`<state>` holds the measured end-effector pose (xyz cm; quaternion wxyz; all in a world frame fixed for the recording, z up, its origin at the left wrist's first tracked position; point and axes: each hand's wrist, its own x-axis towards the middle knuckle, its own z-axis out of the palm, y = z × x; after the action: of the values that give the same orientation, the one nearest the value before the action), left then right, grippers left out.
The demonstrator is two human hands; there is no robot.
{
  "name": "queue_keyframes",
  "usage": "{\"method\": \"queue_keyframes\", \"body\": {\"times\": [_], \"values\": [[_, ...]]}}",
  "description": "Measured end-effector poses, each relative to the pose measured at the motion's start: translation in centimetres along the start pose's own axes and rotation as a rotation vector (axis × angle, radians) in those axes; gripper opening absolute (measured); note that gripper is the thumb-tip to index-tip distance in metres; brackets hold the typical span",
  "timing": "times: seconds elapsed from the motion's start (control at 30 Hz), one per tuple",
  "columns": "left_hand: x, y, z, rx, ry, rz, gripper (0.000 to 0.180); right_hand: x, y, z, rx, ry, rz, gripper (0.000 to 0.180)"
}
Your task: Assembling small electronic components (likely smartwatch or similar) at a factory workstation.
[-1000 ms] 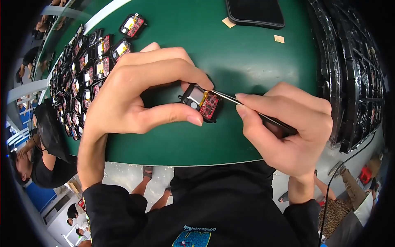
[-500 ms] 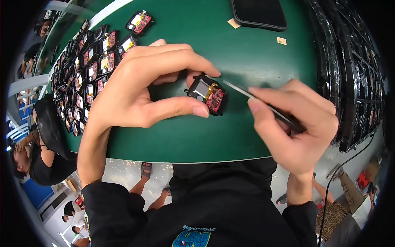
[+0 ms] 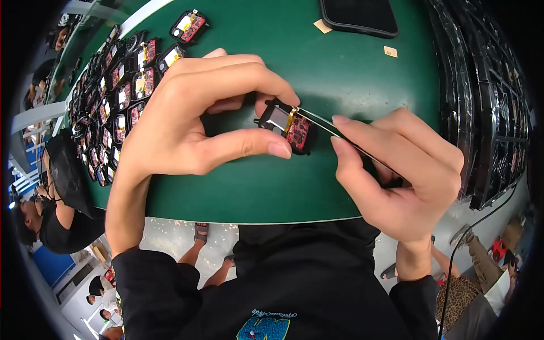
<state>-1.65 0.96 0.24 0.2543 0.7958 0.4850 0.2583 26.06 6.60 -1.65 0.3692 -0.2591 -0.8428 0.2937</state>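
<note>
My left hand (image 3: 192,113) grips a small black-cased electronic module (image 3: 285,126) between thumb and fingers, just above the green tabletop. Inside the case show a red circuit board (image 3: 298,132), a silver-grey rectangular part (image 3: 277,118) and a strip of yellow tape (image 3: 290,120). My right hand (image 3: 408,164) pinches a pair of metal tweezers (image 3: 323,122). Their two slightly parted tips reach the upper edge of the module, near the end of the yellow tape; whether they grasp anything is too small to tell.
Many similar open modules (image 3: 122,96) crowd the table's left side, with one separate module (image 3: 189,26) above them. A black phone-like slab (image 3: 360,16) lies at the far edge beside small tan paper pieces (image 3: 390,51). Stacked black trays (image 3: 481,102) line the right. Other people sit around.
My right hand has moved the tweezers left, from beside the module onto its upper edge. The tweezers' arms now show apart. My left hand keeps its hold, with the module barely shifted.
</note>
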Motion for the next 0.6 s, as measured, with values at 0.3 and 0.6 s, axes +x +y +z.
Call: {"method": "queue_keyframes", "body": {"times": [0.3,0.6], "values": [[0.2,0.2,-0.1,-0.009,0.005,-0.002,0.06,-0.1,0.4,0.5,-0.03,0.013,-0.073,0.031],[-0.2,-0.4,-0.4,-0.082,-0.023,-0.01,0.064,0.5,0.0,-0.6,0.099,-0.11,0.06,0.025]]}}
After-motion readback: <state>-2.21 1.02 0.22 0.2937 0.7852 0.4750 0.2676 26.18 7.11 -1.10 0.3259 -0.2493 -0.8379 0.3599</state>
